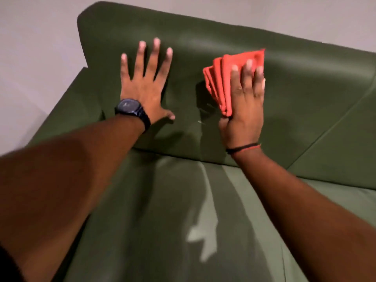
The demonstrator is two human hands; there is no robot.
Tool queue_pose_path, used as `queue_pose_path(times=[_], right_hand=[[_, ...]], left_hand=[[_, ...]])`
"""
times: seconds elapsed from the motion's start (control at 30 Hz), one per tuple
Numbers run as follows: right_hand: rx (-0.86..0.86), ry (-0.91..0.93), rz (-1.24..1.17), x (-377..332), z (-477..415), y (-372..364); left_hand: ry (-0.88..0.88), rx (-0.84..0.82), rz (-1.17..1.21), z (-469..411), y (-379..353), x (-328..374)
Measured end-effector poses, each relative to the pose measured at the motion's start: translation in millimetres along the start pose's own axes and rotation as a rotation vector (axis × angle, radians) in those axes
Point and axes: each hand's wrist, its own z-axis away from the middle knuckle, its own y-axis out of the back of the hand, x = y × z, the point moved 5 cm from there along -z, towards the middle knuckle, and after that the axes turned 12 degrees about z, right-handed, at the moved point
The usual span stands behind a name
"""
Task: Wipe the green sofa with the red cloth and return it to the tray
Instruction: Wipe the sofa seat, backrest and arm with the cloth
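The green sofa point(203, 47) fills most of the view, its backrest across the top and its seat cushion below. My right hand point(244, 106) presses a folded red cloth point(219, 78) flat against the backrest, fingers spread over it and thumb hooked under its lower edge. My left hand point(146, 84), with a dark watch on its wrist, lies open with fingers apart on the backrest, to the left of the cloth. No tray is in view.
A pale wall point(36, 37) stands behind and left of the sofa. The sofa's left armrest point(67, 110) runs down the left side. A seam point(329, 127) splits the backrest at the right. Light patches lie on the seat cushion point(203, 220).
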Motion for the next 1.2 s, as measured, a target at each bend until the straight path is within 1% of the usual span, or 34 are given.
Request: queue_pose_path(times=[0.1, 0.17, 0.2, 0.3, 0.33, 0.37, 0.4, 0.5, 0.53, 0.57, 0.67, 0.7, 0.73, 0.77, 0.87, 0.9, 0.93, 1.03, 1.07, 1.13, 1.2], right_hand=[[-0.092, 0.139, 0.182, -3, -2, -33], [-0.064, 0.155, 0.253, -6, 6, -52], [-0.038, 0.197, 0.271, -9, 15, -61], [-0.102, 0.479, 0.306, -19, 52, -79], [-0.118, 0.547, 0.333, -18, 58, -80], [-0.107, 0.569, 0.355, -17, 59, -79], [-0.082, 0.551, 0.364, -16, 54, -78], [-0.022, 0.395, 0.305, -18, 32, -77], [-0.028, 0.375, 0.284, -21, 30, -78], [-0.062, 0.407, 0.283, -25, 33, -80], [-0.193, 0.682, 0.366, -22, 57, -80], [-0.216, 0.727, 0.394, -17, 58, -77], [-0.201, 0.734, 0.408, -14, 53, -74], [-0.168, 0.703, 0.413, -12, 46, -73], [-0.066, 0.493, 0.36, -15, 21, -72], [-0.062, 0.49, 0.349, -18, 20, -74], [-0.095, 0.546, 0.35, -20, 26, -77], [-0.258, 0.843, 0.389, -9, 57, -79], [-0.293, 0.904, 0.411, -1, 62, -77], [-0.275, 0.952, 0.433, 7, 59, -73], [-0.21, 0.897, 0.419, 9, 48, -73]], left_hand=[[-0.029, 0.007, -0.054, -13, -8, -3], [-0.037, 0.026, -0.076, -15, -14, -6], [-0.052, 0.037, -0.076, -15, -16, -8], [-0.106, 0.068, -0.053, -16, -17, -14], [-0.112, 0.073, -0.051, -15, -17, -14], [-0.11, 0.074, -0.055, -14, -17, -14], [-0.104, 0.072, -0.058, -14, -17, -14], [-0.083, 0.079, -0.059, -14, -19, -13], [-0.075, 0.085, -0.061, -13, -20, -14], [-0.069, 0.089, -0.059, -11, -21, -15], [-0.057, 0.095, -0.037, -3, -28, -16], [-0.051, 0.095, -0.035, 0, -30, -15], [-0.045, 0.094, -0.037, 1, -30, -15], [-0.039, 0.091, -0.034, 1, -31, -15], [-0.016, 0.085, -0.032, 2, -32, -16], [-0.013, 0.083, -0.03, 2, -33, -16], [-0.013, 0.08, -0.022, 2, -33, -16], [-0.008, 0.071, -0.014, 4, -34, -15], [-0.007, 0.066, -0.013, 5, -33, -15], [-0.003, 0.062, -0.021, 5, -33, -15], [-0.001, 0.054, -0.018, 5, -34, -14]])
